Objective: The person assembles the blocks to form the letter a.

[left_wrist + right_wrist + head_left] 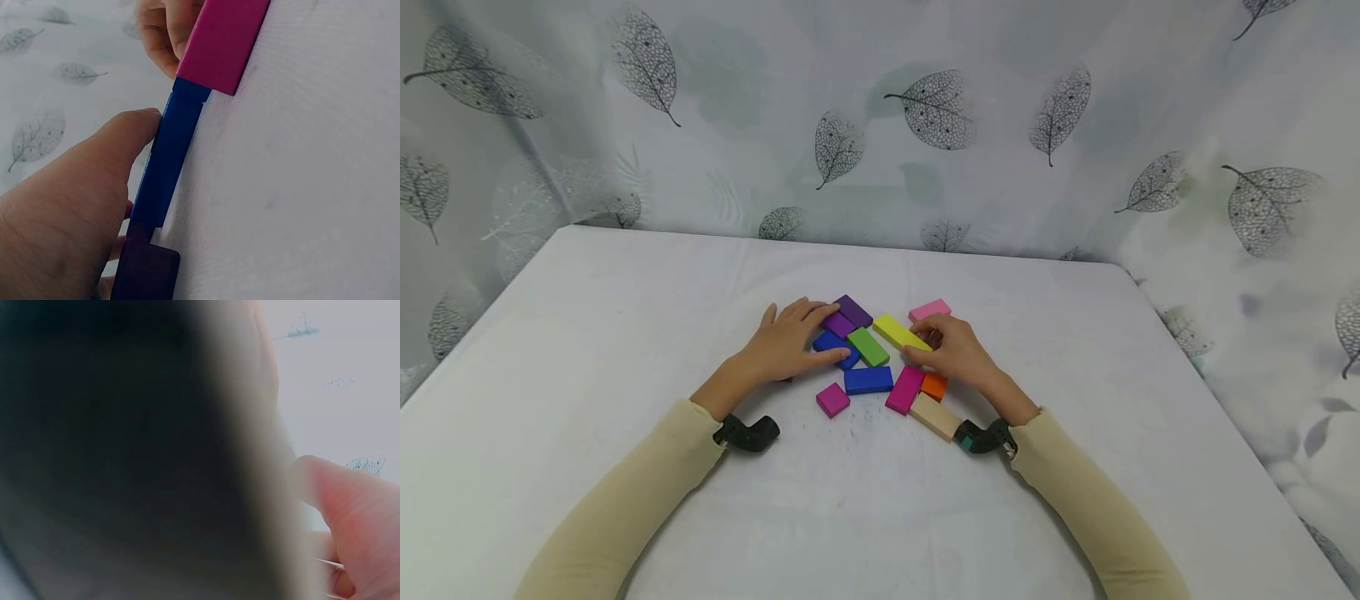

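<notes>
My left hand [786, 340] lies spread over the left of a group of coloured wooden blocks. Its fingertips touch a purple block [839, 325], and its thumb rests by a blue block [829, 340], partly hidden under the hand. Near the thumb tip lies a green block [868, 347]. My right hand [953, 346] pinches the right end of a yellow block [897, 331] between thumb and curled fingers. In the right wrist view a dark blur covers most of the picture, and only part of the right hand [362, 519] shows.
Around the hands lie a dark purple block [854, 311], a pink block [929, 309], another blue block [868, 380], a small magenta block [832, 400], a longer magenta block [905, 389], an orange block [934, 385] and a natural wood block [935, 416]. A white cloth [850, 517] covers the table.
</notes>
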{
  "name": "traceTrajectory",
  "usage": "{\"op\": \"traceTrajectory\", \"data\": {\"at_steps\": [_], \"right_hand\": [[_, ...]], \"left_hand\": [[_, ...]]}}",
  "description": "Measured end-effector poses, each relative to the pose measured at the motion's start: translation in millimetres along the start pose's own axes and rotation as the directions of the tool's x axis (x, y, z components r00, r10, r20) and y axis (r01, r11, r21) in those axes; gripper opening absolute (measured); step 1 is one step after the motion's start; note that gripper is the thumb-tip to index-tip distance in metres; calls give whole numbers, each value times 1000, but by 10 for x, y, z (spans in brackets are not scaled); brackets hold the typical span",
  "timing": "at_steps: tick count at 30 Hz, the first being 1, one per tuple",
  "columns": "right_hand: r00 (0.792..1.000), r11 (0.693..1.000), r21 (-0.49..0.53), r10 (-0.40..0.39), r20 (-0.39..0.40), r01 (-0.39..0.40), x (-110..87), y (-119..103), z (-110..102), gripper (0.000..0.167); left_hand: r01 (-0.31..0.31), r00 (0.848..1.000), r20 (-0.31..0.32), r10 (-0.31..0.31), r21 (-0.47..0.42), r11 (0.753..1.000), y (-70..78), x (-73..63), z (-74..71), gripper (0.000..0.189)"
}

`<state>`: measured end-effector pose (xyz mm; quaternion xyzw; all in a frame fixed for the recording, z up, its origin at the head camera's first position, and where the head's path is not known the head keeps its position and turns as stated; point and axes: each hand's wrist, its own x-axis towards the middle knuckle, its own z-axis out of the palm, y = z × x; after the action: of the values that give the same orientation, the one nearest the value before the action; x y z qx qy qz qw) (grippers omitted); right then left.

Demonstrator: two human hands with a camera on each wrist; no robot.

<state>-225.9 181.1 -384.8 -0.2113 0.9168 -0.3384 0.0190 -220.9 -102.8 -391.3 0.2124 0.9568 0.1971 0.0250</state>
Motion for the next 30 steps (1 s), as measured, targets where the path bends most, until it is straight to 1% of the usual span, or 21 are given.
{"op": "traceTrajectory", "data": {"at_steps": [9, 15, 26, 30], "right_hand": [[997, 997, -10, 73, -22, -73, -1, -15, 1, 35], [996, 996, -21, 85, -29, -85, 1, -19, 0, 35], [993, 994, -3, 107, -51, -107, 9, -3, -20, 35], [991, 993, 5, 120, -64, -120, 17, -16, -36, 35]], "left_hand": [[-11, 1000, -3, 11, -8, 1000, 7, -20, -7, 81], [-13, 1000, -7, 13, -9, 1000, 2, -25, -2, 81], [-1, 1000, -4, 1, 3, 1000, 8, -24, 1, 81], [-8, 1000, -12, 8, 1, 1000, 11, -26, -5, 81]]}}
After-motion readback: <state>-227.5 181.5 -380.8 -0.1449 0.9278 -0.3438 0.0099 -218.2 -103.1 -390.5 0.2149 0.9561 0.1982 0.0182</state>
